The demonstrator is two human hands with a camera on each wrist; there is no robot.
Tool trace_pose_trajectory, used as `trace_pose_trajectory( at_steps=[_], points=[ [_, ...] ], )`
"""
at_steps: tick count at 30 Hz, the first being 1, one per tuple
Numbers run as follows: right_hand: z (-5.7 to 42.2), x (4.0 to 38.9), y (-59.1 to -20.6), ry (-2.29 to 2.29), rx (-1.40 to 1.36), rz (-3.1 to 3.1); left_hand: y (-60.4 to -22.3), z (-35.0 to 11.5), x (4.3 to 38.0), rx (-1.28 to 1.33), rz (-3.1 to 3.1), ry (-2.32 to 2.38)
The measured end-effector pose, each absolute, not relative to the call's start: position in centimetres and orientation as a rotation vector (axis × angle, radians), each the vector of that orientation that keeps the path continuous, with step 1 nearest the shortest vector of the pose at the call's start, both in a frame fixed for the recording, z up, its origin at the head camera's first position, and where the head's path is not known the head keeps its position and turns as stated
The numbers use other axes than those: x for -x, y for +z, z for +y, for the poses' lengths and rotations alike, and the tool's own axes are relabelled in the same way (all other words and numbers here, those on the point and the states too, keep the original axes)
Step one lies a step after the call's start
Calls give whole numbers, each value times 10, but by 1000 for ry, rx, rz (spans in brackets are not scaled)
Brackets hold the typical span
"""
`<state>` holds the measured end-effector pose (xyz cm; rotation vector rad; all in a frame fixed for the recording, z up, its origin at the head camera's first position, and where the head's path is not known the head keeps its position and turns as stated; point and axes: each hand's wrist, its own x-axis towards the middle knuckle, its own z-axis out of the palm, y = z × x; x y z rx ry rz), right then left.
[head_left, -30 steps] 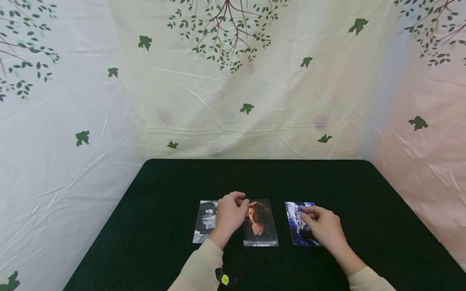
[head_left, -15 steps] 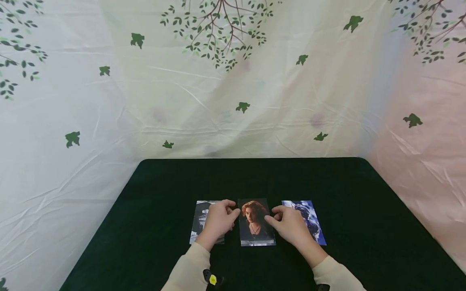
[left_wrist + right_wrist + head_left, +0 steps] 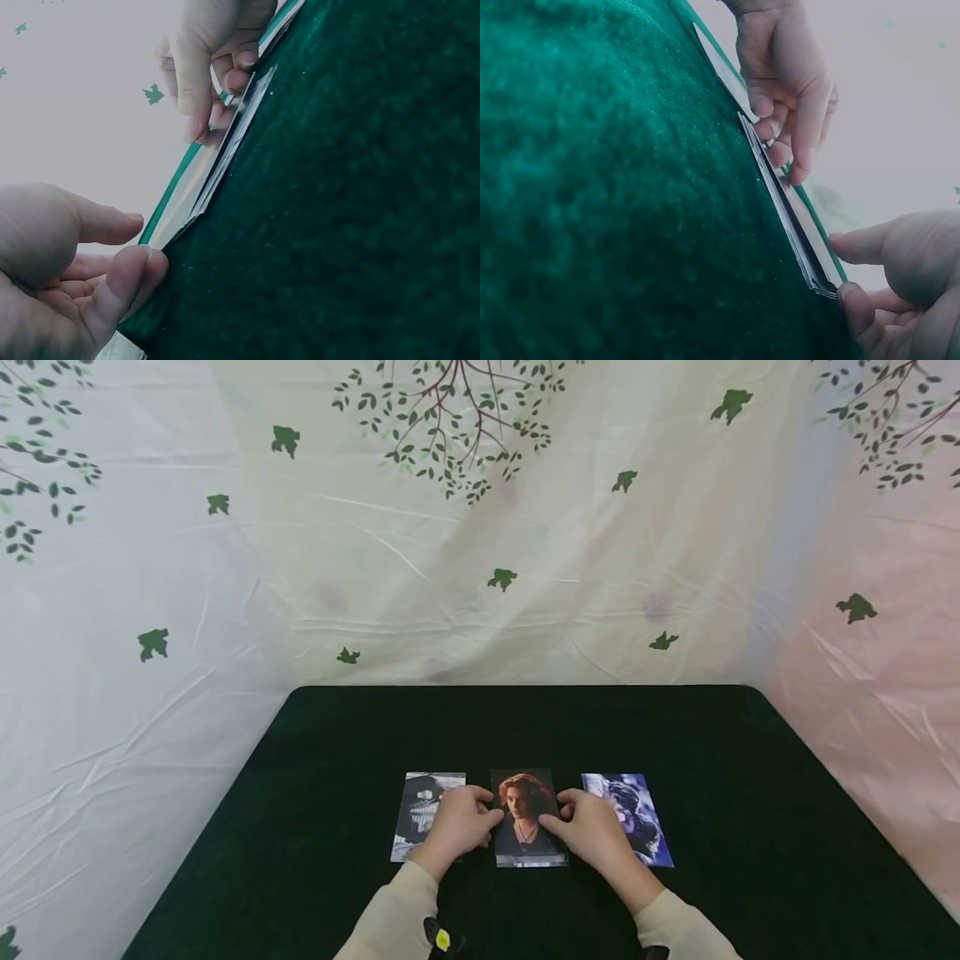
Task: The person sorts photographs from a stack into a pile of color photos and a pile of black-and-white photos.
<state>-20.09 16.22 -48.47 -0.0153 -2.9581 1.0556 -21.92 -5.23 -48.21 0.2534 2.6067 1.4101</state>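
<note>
In the head view, a small stack of photo cards [image 3: 523, 839] lies between my hands, its top card printed with a red-haired figure. My left hand [image 3: 459, 823] is at the stack's left edge. Its fingertips touch the corner in the left wrist view, the thumb [image 3: 112, 223] raised apart from the index finger. On the opposite side, my right hand [image 3: 592, 827] has its fingertips against the right edge, and its thumb [image 3: 859, 244] hovers above the card. Layered card edges [image 3: 784, 217] show in the right wrist view.
A black-and-white photo card [image 3: 420, 802] lies to the left, partly under my left hand's outline. To the right lies a blue-violet photo card [image 3: 637, 810]. A dark green cloth [image 3: 360, 735] covers the table, with a printed curtain [image 3: 420, 593] behind.
My right hand has moved left from the blue-violet card to the middle stack. My left hand has shifted from the stack's upper left corner down along its left edge.
</note>
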Motion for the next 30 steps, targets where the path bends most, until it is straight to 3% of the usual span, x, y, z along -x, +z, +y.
trace_pose_trajectory(
  at_steps=[30],
  points=[
    [159, 202, -489, 1091, 22, -2955, -481, -51, 218, -240, 2614, 1382]
  ],
)
